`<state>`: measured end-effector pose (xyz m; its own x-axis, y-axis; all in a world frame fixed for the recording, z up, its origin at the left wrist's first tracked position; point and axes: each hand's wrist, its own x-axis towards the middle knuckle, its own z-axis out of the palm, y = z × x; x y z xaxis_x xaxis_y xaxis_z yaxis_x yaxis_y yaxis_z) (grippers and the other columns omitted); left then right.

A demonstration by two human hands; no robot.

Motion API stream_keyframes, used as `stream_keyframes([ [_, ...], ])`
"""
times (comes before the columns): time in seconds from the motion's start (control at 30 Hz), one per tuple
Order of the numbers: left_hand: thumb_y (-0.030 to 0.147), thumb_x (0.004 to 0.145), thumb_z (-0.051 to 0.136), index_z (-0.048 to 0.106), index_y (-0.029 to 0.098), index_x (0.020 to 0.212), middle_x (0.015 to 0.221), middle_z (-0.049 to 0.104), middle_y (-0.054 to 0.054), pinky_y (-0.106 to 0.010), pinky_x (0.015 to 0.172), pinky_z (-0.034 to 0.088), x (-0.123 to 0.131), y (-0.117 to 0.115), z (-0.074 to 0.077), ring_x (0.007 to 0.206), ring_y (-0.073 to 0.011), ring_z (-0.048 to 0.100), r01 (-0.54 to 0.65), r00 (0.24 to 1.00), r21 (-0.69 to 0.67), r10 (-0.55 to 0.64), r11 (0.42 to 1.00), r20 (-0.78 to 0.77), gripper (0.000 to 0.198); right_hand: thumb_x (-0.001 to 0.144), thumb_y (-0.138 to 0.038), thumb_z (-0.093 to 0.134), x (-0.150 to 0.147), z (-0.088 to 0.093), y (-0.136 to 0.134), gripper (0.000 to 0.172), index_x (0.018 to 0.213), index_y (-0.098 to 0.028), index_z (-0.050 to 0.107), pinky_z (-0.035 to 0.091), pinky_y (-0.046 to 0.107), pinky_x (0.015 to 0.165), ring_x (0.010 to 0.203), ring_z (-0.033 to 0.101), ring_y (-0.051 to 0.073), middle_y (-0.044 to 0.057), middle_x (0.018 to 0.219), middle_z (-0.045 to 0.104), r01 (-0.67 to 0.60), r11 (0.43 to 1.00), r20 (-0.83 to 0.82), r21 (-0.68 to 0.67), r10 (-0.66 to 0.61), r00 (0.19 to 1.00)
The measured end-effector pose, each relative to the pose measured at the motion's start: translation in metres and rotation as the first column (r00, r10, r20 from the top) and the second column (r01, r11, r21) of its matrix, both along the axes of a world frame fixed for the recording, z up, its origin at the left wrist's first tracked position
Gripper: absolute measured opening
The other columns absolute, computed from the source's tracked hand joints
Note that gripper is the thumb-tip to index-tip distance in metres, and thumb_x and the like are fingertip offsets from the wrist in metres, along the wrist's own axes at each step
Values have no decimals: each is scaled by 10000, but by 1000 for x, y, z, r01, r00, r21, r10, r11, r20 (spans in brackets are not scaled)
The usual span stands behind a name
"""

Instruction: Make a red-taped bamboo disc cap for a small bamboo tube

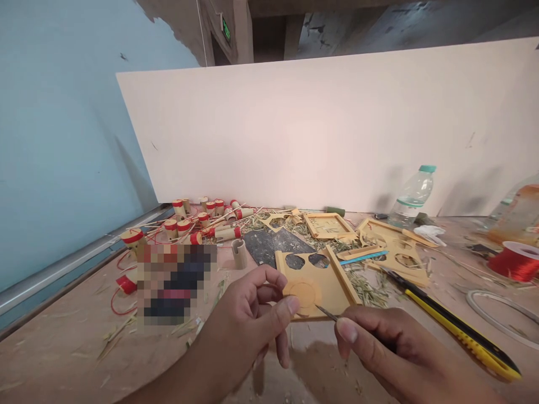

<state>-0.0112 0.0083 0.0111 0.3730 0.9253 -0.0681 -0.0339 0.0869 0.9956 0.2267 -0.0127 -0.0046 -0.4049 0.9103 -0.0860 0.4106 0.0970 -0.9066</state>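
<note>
My left hand (pixel 252 314) pinches a small piece of yellow cardboard (pixel 305 293) between thumb and fingers. A circle is outlined on that piece. In my right hand (pixel 383 339) is a thin pointed metal tool (pixel 326 312), its tip at the lower right of the outlined circle. Whether the tip touches the cardboard, I cannot tell. Behind both hands lies a shallow yellow cardboard box lid (pixel 332 289) with round holes cut out of it. A short bamboo tube (pixel 238 254) stands upright beyond my left hand.
A yellow utility knife (pixel 458 328) lies at right, near a red thread spool (pixel 516 261) and a plastic bottle (pixel 415 196). Several bamboo pieces with red bands (pixel 177 229) cluster at left. Cut cardboard (pixel 381 238) and shavings litter the back. A white board (pixel 295 134) stands behind.
</note>
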Motion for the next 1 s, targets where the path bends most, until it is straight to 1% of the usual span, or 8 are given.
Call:
stream_keyframes([
  [0.1, 423, 906, 814, 556, 198, 911, 714, 636, 82, -76, 353, 288, 0, 0, 0, 412, -35, 601, 3, 1000, -4, -3, 1000, 18, 343, 1013, -803, 467, 0, 1, -1, 619, 737, -250, 499, 334, 267, 636, 702, 401, 178, -47, 730, 416, 2, 1000, -10, -13, -2, 1000],
  [0.27, 455, 915, 808, 554, 204, 917, 681, 611, 92, -70, 352, 278, 1, 0, 1, 412, -42, 602, 10, 1000, 0, -10, 1000, 24, 357, 1013, -806, 467, -2, 3, -2, 624, 734, -248, 497, 339, 256, 628, 692, 401, 171, -50, 724, 410, 2, 1000, -10, -5, -3, 1000],
  [0.47, 470, 910, 796, 565, 207, 931, 656, 611, 74, -91, 355, 298, 1, 0, 0, 401, -44, 527, -6, 999, 15, 6, 1000, -47, 351, 1016, -796, 474, -1, 4, -1, 622, 727, -246, 496, 362, 253, 639, 695, 428, 173, -44, 711, 427, 2, 1000, 14, -1, -2, 1000],
  [0.57, 550, 931, 745, 621, 214, 1059, 658, 635, 54, -130, 349, 327, -2, -1, -2, 379, -52, 428, -47, 992, 52, 53, 998, -116, 381, 1018, -803, 451, -1, 4, -2, 627, 736, -246, 503, 380, 255, 653, 714, 454, 182, -34, 727, 440, 6, 1000, 35, 7, -6, 999],
  [0.63, 559, 926, 745, 656, 219, 1098, 660, 618, 55, -148, 369, 347, -4, -1, -2, 395, -57, 400, -93, 983, 89, 106, 992, -152, 391, 1017, -809, 441, -1, 4, -3, 638, 731, -243, 513, 383, 251, 647, 707, 456, 180, -33, 720, 443, 8, 1000, 41, 26, -9, 999],
  [0.77, 493, 900, 784, 701, 197, 958, 638, 555, 60, -137, 452, 344, -5, 0, 3, 491, -63, 438, -141, 964, 174, 175, 975, -198, 313, 1021, -791, 460, -2, 5, -2, 620, 754, -244, 570, 392, 244, 655, 714, 479, 179, -33, 726, 471, 14, 1000, 38, 19, -15, 999],
  [0.87, 508, 900, 770, 669, 204, 971, 578, 570, 68, -147, 420, 309, -5, 1, 6, 440, -64, 391, -111, 971, 144, 138, 983, -194, 328, 1010, -806, 460, -2, 5, -2, 611, 810, -247, 602, 396, 249, 669, 761, 501, 192, -28, 771, 485, 7, 999, 22, -44, -6, 1000],
  [1.0, 538, 896, 760, 620, 218, 999, 535, 613, 56, -151, 403, 302, -3, 0, 5, 413, -77, 384, -89, 977, 82, 103, 993, -185, 364, 1010, -798, 484, -1, 3, -3, 608, 763, -246, 550, 348, 258, 633, 712, 419, 176, -44, 742, 425, 14, 999, -8, -40, -14, 1000],
])
